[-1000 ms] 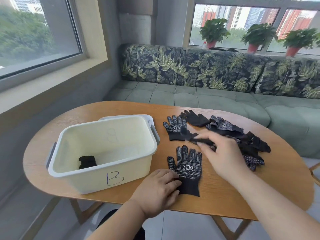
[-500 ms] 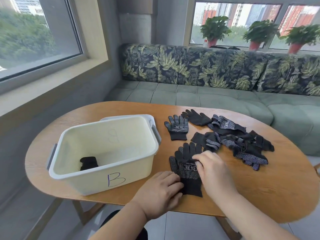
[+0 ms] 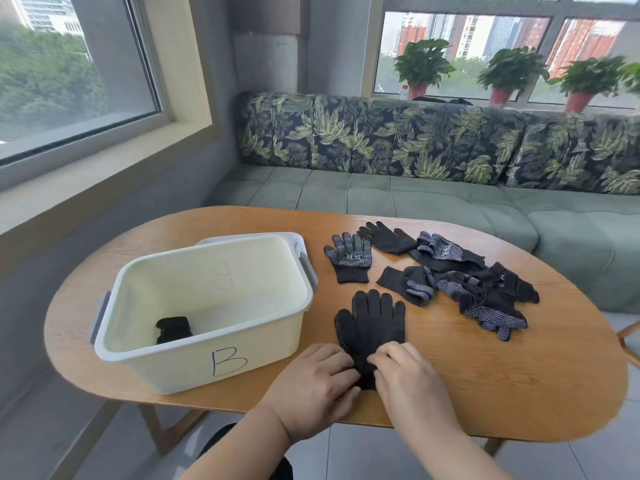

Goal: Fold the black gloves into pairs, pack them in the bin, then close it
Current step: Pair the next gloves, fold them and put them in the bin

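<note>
1. Near the front edge of the worktop (image 3: 519,375): a stacked glove pair (image 3: 372,323), flat, fingers pointing away, plain black back on top. Only a strip of white dots from the lower glove visible along the left side.
2. Compared with half a second ago: upper glove now fully covering the lower one, printed mark of the lower glove hidden. One second ago, this upper glove carried in the air above the heap.
3. On the left side of the cuff: the left hand (image 3: 313,386), fingers nearly straight and relaxed, pressing the cloth down, gripping nothing. Same place as in both earlier pictures.
4. On the right side of the cuff: the right hand (image 3: 408,379), drawn back there from the palm of the glove. Fingers bent, tips touching the cloth just beside the left fingertips; pinching or only pressing, impossible to tell.
5. Left of the pair: the cream bin (image 3: 173,362), open, marked with a blue "B", not moved. Inside, on the bottom near the front left corner, one folded glove bundle (image 3: 173,330).
6. At the far rim of the bin: edge of a pale lid (image 3: 291,236); under the bin or only behind it, not clear.
7. Further back: a single dotted glove (image 3: 349,259), flat, apart from the pair. To the right of it, a loose heap of gloves (image 3: 467,289), lying as half a second ago.
</note>
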